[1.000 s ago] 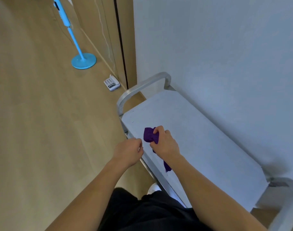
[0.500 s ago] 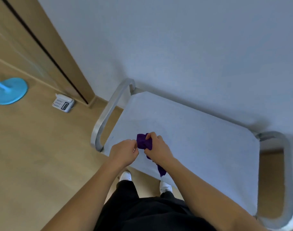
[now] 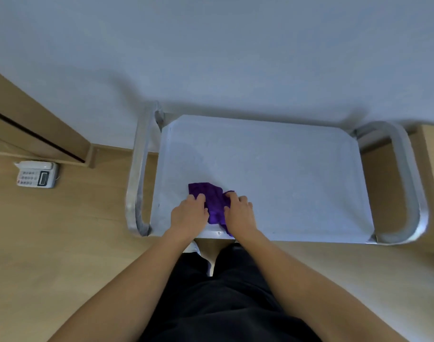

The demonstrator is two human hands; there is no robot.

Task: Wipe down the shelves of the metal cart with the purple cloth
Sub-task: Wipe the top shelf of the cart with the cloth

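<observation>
- Purple cloth (image 3: 211,195) lies bunched on the metal cart's top shelf (image 3: 285,174), near its front left corner.
- My left hand (image 3: 190,214) and right hand (image 3: 239,213) each grip it, fingers curled into the fabric.

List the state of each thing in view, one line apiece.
purple cloth: crumpled on the shelf, near its front edge.
flat grey metal top shelf: holds only the cloth and hands.
left hand: grips the cloth's left side.
right hand: grips the cloth's right side.
white desk telephone: lying on the wooden floor.
</observation>
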